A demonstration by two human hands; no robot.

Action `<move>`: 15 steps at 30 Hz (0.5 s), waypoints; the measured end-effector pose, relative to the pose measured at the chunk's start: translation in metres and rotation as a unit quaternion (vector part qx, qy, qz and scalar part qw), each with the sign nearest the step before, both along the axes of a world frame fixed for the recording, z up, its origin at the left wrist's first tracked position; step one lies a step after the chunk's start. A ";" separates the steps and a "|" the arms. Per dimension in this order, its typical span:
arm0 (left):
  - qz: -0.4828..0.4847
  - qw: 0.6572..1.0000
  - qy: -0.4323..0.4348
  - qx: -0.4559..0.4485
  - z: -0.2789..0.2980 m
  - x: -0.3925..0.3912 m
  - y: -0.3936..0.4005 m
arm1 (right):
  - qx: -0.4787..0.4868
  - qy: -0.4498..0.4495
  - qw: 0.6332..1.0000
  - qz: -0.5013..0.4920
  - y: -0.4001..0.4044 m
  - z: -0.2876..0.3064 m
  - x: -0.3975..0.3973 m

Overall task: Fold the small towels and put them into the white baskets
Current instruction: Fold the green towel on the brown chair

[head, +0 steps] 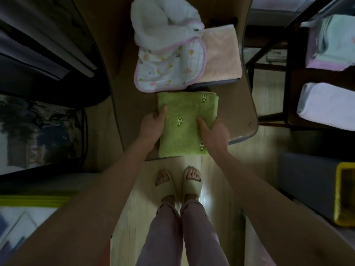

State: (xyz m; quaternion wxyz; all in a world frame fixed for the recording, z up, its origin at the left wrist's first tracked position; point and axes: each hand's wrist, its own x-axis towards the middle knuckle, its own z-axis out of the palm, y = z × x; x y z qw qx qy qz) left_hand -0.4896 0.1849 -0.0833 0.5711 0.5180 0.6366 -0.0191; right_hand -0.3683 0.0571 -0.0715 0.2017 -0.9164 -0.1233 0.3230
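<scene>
A folded green towel (185, 114) with small embroidered figures lies at the near end of a brown table (246, 114), its near edge at the table's rim. My left hand (152, 125) grips its left edge, thumb on top. My right hand (214, 130) grips its right edge, thumb on the cloth and fingers hidden beneath. Behind it lie a white towel with pink trim and small prints (165, 73), a crumpled white cloth (161, 22) and a folded peach towel (221, 54). White baskets (326, 104) stand on a shelf at right; the upper basket (330, 43) holds folded towels.
A dark metal shelf frame (269, 54) stands close to the table's right side. Dark furniture (48, 54) fills the left. A yellow bin (345, 194) sits at the right edge. My feet in slippers (178, 181) stand on the pale floor below the table.
</scene>
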 end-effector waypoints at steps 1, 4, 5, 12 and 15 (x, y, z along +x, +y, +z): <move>-0.012 1.000 0.001 0.005 0.001 -0.004 -0.007 | 0.008 0.008 1.000 -0.005 0.001 -0.001 -0.002; -0.012 0.996 0.009 0.084 0.003 -0.009 -0.009 | 0.023 0.032 0.999 0.011 0.004 -0.003 -0.008; -0.017 0.995 0.018 0.100 0.004 -0.009 -0.005 | 0.031 0.038 0.999 0.009 0.006 -0.002 -0.008; -0.044 0.990 -0.131 -0.036 0.055 -0.024 0.030 | 0.121 0.241 0.957 -0.104 0.025 0.049 0.009; -0.089 0.974 -0.198 -0.067 0.091 -0.036 0.030 | 0.164 0.262 0.940 -0.143 0.034 0.079 0.006</move>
